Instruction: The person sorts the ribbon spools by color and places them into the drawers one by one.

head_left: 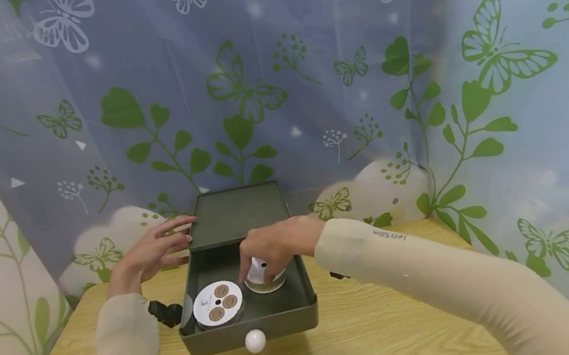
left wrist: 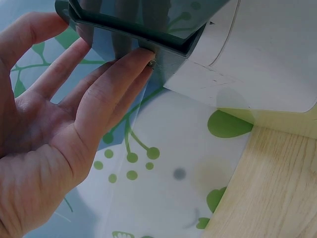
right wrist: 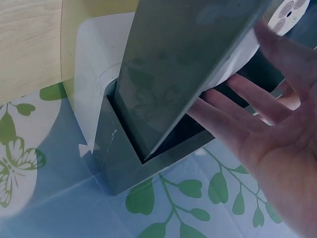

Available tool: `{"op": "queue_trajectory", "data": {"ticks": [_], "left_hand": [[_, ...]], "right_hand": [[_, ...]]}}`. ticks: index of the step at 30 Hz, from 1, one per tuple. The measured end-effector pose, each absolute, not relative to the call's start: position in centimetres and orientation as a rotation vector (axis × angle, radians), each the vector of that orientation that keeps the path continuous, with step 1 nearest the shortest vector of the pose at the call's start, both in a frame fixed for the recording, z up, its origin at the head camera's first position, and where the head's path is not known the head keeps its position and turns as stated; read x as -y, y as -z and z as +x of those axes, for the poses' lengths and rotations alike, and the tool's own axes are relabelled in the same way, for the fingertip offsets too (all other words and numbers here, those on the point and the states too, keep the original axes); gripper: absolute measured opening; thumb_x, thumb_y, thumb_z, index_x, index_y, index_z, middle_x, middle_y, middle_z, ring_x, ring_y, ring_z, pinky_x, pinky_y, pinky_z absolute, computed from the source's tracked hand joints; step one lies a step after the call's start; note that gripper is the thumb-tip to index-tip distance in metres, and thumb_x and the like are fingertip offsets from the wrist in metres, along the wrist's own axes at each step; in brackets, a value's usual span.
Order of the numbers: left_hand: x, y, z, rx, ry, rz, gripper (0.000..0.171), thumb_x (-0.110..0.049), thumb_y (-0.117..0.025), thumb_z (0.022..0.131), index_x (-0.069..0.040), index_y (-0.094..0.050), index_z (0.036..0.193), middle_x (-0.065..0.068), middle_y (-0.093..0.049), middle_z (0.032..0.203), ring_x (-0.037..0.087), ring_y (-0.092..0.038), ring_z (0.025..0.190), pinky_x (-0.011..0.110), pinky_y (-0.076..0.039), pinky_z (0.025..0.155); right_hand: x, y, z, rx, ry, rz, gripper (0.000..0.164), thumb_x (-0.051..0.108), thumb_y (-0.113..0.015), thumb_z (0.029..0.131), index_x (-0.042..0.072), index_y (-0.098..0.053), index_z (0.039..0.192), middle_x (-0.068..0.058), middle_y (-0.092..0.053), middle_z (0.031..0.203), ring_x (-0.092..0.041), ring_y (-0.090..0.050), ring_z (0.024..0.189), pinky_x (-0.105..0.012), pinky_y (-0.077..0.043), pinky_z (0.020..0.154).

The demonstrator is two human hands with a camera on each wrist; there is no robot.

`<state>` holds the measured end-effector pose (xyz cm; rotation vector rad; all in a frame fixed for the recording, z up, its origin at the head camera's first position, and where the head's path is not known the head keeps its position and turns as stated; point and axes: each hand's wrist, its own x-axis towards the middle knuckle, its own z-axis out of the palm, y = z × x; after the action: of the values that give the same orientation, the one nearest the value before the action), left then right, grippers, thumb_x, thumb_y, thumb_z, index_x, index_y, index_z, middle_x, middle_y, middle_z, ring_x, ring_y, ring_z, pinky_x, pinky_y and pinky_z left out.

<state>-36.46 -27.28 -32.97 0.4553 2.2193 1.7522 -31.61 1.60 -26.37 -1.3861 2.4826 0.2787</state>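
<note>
A dark green drawer (head_left: 297,320) with a white round knob (head_left: 255,340) is pulled out from under a rimmed dark green top (head_left: 239,213). In its left part lies a white round disc (head_left: 205,304) printed with brown circles. My right hand (head_left: 273,245) reaches in from the right and grips a second white round disc (head_left: 256,269), mostly covered by the fingers. In the right wrist view, its white edge (right wrist: 237,62) shows past the fingers. My left hand (head_left: 152,250) has its fingers extended against the left edge of the top; the left wrist view shows the fingertips (left wrist: 143,57) at that dark rim.
Everything stands on a light wooden table (head_left: 397,309). A small black object (head_left: 166,313) shows beside the left wrist. Patterned curtains (head_left: 306,105) with leaves and butterflies hang close behind and at both sides.
</note>
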Motion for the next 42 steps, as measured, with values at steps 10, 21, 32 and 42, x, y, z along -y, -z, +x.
{"op": "queue_trajectory", "data": {"ticks": [10, 21, 32, 42], "left_hand": [[27.3, 33.0, -36.5, -2.242, -1.729, 0.45, 0.066, -0.021, -0.056, 0.107, -0.01, -0.026, 0.164, 0.027, -0.011, 0.17, 0.05, -0.018, 0.156, 0.036, -0.056, 0.1], [27.3, 32.8, -36.3, -2.238, -1.722, 0.446, 0.065, -0.021, -0.056, 0.107, -0.011, -0.027, 0.164, 0.026, -0.008, 0.171, 0.05, -0.015, 0.157, 0.046, -0.051, 0.11], [27.2, 32.9, -36.3, -2.224, -1.729, 0.465, 0.064, -0.021, -0.057, 0.107, -0.012, -0.029, 0.163, 0.027, -0.007, 0.171, 0.05, -0.014, 0.157, 0.048, -0.049, 0.112], [27.4, 33.1, -36.5, -2.223, -1.74, 0.461, 0.064, -0.019, -0.056, 0.106, -0.012, -0.029, 0.163, 0.024, -0.007, 0.172, 0.048, -0.015, 0.157, 0.031, -0.056, 0.099]], "right_hand": [[-1.6, 26.2, -31.4, -2.509, -0.265, -1.356, 0.044, 0.015, -0.083, 0.088, 0.029, -0.074, 0.129, 0.007, -0.069, 0.136, -0.009, -0.063, 0.121, -0.023, -0.056, 0.095], [-0.5, 26.5, -31.6, -2.53, -0.383, -1.475, 0.051, -0.005, -0.075, 0.085, 0.024, -0.076, 0.127, 0.006, -0.073, 0.13, -0.013, -0.066, 0.121, -0.022, -0.056, 0.092], [-0.6, 26.2, -31.4, -2.525, -0.346, -1.453, 0.048, 0.002, -0.079, 0.087, 0.024, -0.074, 0.13, 0.006, -0.071, 0.133, -0.013, -0.065, 0.12, -0.023, -0.056, 0.092], [-4.3, 21.8, -31.5, -2.545, -0.065, -1.422, 0.042, 0.022, -0.08, 0.092, 0.02, -0.072, 0.133, 0.003, -0.068, 0.139, -0.02, -0.063, 0.13, -0.033, -0.052, 0.11]]}}
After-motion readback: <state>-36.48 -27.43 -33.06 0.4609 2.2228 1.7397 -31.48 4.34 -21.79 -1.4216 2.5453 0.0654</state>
